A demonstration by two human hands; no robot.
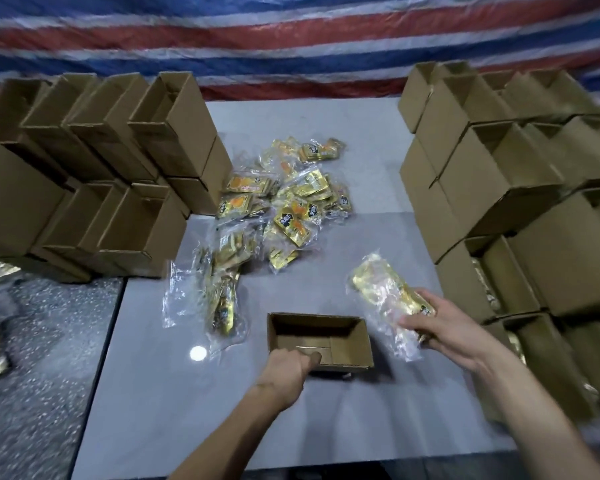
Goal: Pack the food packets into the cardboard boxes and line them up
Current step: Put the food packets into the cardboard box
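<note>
left hand (pixel 284 372) gripping open box (pixel 352 336), right hand (pixel 440 327) holding packet (pixel 385 292)

No readable text anywhere. Only white characters on small black patches printed across the gold food packets (pixel 288 220), too blurred and too small to make out.

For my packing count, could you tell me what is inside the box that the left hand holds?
Only bare cardboard flaps show inside the open box; no packets. The left hand covers its near-left corner.
</note>
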